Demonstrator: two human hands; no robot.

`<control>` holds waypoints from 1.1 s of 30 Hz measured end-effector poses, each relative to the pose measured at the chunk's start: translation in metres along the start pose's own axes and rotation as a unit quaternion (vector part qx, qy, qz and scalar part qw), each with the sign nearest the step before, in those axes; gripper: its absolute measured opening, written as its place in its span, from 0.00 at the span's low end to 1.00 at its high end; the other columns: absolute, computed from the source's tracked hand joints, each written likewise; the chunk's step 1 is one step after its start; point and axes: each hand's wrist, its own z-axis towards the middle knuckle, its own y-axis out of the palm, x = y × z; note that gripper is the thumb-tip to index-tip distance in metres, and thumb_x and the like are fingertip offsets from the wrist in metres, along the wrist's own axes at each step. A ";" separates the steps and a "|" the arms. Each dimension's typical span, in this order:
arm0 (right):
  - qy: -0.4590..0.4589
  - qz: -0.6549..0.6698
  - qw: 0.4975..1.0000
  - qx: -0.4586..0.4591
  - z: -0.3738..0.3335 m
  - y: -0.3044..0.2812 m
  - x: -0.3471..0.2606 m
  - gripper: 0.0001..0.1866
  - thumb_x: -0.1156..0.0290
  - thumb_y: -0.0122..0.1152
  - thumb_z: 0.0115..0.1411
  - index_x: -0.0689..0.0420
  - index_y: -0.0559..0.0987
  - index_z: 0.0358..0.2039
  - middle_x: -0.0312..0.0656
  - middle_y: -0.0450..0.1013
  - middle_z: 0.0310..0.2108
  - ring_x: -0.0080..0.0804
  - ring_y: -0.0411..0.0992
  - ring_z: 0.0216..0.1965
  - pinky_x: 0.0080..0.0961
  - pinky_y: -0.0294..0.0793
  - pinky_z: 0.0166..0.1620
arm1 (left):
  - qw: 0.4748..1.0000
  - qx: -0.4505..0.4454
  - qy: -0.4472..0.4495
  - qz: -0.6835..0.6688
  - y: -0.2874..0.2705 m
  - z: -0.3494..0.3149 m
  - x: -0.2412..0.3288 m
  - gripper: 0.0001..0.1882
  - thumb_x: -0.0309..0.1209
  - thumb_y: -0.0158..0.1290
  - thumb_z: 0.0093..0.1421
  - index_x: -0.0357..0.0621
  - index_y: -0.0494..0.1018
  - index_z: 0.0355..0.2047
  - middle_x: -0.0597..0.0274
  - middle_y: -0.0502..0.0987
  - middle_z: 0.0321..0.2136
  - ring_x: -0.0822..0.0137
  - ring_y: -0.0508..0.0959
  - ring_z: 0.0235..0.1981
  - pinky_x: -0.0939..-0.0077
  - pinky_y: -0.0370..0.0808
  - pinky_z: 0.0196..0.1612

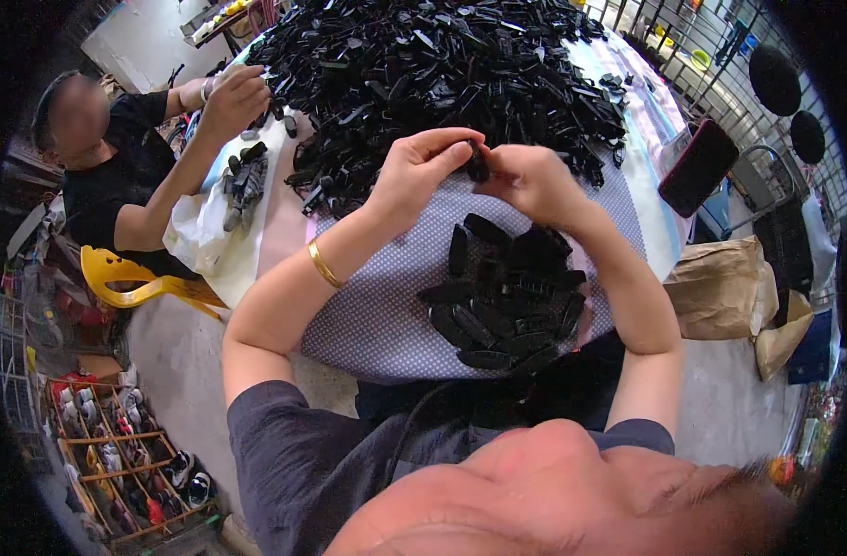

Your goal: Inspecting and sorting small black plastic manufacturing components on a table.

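Note:
Over the near side of the pile, my left hand [412, 176] and my right hand [539, 185] meet fingertip to fingertip. Between them they pinch a small black plastic piece [478, 167], oblong and partly covered by the fingers; its exact kind is too small to make out. Just below my hands, a loose group of similar black oblong pieces [488, 320] lies on the dotted grey tablecloth [363, 320]. Beyond my hands rises a large heap of black pieces [442, 83], glossy and tangled, across most of the table.
At the left, another person [118, 176] reaches to the heap's edge, near a white plastic bag [201, 227] and a yellow chair [118, 278]. A dark phone [699, 169] stands at the table's right edge, above a brown paper bag [720, 287]. A shoe rack [118, 454] is lower left.

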 end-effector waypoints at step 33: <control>0.040 -0.078 0.991 -0.102 -0.007 0.003 0.023 0.11 0.74 0.50 0.48 0.61 0.76 0.33 0.46 0.72 0.32 0.44 0.71 0.35 0.31 0.71 0.40 | 0.709 -0.014 0.153 0.688 -0.030 0.008 -0.001 0.12 0.28 0.58 0.42 0.43 0.75 0.30 0.57 0.70 0.35 0.56 0.69 0.39 0.66 0.69 0.42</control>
